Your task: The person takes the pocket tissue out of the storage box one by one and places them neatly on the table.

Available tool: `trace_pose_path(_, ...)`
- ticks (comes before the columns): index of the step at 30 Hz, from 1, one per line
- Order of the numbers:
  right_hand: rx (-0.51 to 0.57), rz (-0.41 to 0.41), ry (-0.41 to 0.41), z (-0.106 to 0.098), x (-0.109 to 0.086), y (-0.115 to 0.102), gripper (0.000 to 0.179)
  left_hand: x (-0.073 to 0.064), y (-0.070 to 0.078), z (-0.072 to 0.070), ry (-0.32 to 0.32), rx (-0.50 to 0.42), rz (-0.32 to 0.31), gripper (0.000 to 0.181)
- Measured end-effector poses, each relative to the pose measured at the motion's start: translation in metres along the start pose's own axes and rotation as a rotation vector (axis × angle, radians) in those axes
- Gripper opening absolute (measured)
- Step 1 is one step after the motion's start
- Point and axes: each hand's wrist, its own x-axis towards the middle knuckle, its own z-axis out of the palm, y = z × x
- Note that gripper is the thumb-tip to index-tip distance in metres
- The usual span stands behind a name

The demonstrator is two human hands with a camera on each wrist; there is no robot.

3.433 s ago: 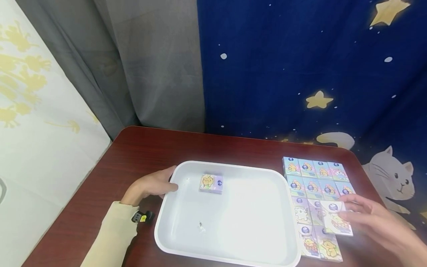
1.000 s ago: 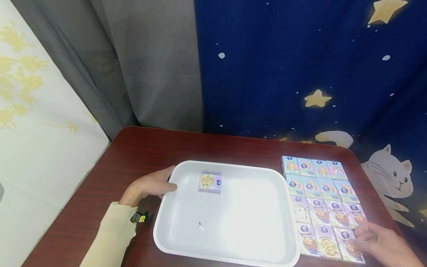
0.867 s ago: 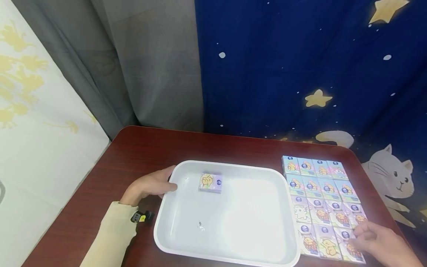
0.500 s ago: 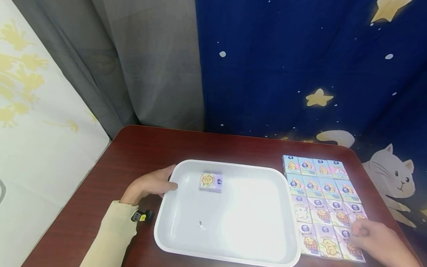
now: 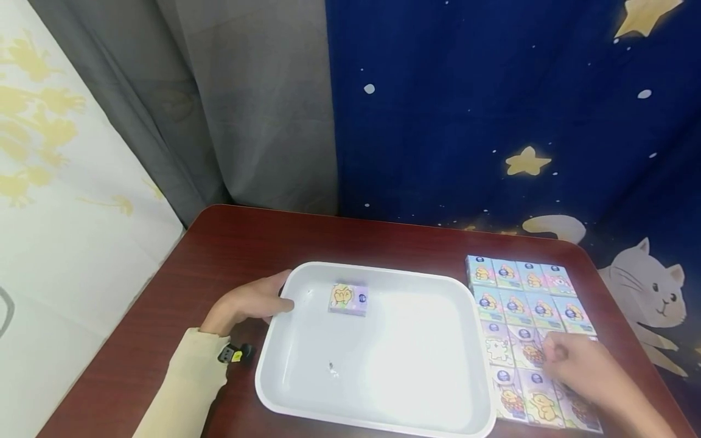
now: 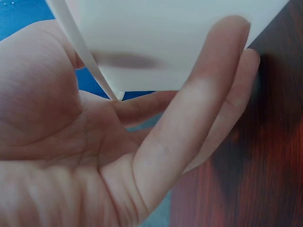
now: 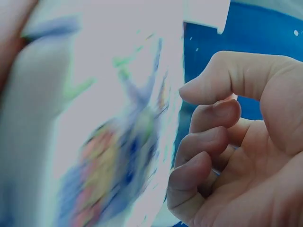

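My left hand point(image 5: 249, 304) grips the left rim of a white plastic tray point(image 5: 405, 365), thumb over the edge. In the left wrist view the fingers point(image 6: 180, 127) lie against the tray's outer wall point(image 6: 142, 28). One purple pack point(image 5: 348, 299), seemingly pocket tissues, lies near the tray's back left. To the right, several similar packs point(image 5: 515, 307) lie flat in tight rows. My right hand point(image 5: 580, 365) hovers over the lower right packs, covering some of them. Its fingers point(image 7: 203, 142) are curled with nothing between them. A blurred pack point(image 7: 109, 156) shows beside them.
The dark red wooden table point(image 5: 263, 234) has its far edge along a grey curtain point(image 5: 263, 121) and a blue starry curtain point(image 5: 465, 121). Bits of debris point(image 5: 332, 369) lie on the tray floor. A white patterned cloth point(image 5: 71, 243) hangs at the left.
Earlier my right hand held a pack over the lower rows; that pack then lay among the others. Since then the hand has moved left and away from me. The left hand keeps its grip.
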Motion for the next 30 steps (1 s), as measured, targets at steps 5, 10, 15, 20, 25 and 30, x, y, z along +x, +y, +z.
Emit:
trace_pose_path(5,-0.106,-0.137,0.057,0.000,0.010,-0.028,0.024,0.000,0.002,0.000,0.006,0.006,-0.009,0.070)
trace_pose_path(10,-0.216,-0.257,0.098,-0.002,0.019,-0.058,0.021,-0.001,0.001,0.000,0.007,0.004,-0.008,0.070)
trace_pose_path(15,-0.240,-0.382,0.126,0.001,0.023,-0.089,0.023,-0.002,-0.001,0.000,0.013,-0.002,-0.013,0.071)
trace_pose_path(20,-0.244,-0.483,0.126,0.009,0.027,-0.116,0.027,-0.001,-0.002,0.000,0.013,-0.011,-0.010,0.071)
trace_pose_path(25,-0.236,-0.531,0.086,0.018,0.031,-0.136,0.027,-0.001,-0.001,0.000,0.009,-0.007,-0.008,0.071)
trace_pose_path(30,-0.241,-0.559,0.051,0.028,0.036,-0.154,0.027,-0.001,0.002,0.000,0.004,-0.005,-0.008,0.071)
